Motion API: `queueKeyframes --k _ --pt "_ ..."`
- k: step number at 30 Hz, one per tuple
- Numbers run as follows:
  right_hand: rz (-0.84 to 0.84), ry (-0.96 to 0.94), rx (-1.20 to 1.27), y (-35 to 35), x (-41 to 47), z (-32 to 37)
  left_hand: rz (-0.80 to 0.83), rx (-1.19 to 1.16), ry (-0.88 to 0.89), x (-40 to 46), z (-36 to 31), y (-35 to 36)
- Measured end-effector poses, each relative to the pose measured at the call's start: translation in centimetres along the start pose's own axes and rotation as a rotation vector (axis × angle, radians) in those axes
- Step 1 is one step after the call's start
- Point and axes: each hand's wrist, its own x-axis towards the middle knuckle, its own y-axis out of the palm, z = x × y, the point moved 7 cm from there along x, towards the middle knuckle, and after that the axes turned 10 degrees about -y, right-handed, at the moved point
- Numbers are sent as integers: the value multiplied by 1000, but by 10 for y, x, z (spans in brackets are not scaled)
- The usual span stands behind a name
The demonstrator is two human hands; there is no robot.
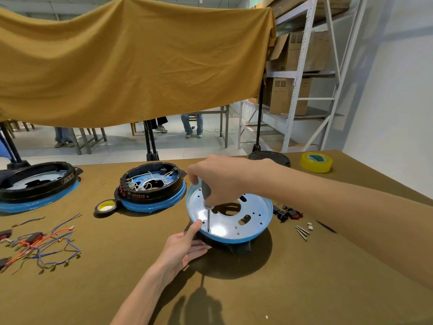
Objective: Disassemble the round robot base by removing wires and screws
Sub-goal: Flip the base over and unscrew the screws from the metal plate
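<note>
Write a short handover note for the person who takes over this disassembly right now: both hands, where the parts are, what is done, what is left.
Right hand: holds the grey-handled screwdriver upright, tip in a hole near the front rim of the round blue-rimmed metal base plate.
Left hand: steadies the plate's front-left edge, thumb on the rim.
Done: this plate carries no wires; loose coloured wires lie far left; removed long metal screws and black switches lie right of it.
Left: the screw under the tip, and the wired black round base behind-left.
</note>
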Motion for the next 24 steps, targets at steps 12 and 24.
queueKeyframes --k 12,24 --pt "21 101 -124 11 -27 -26 -5 3 14 0 0 0" --pt "-367 726 413 98 -143 -128 -15 -48 59 4 -3 -5"
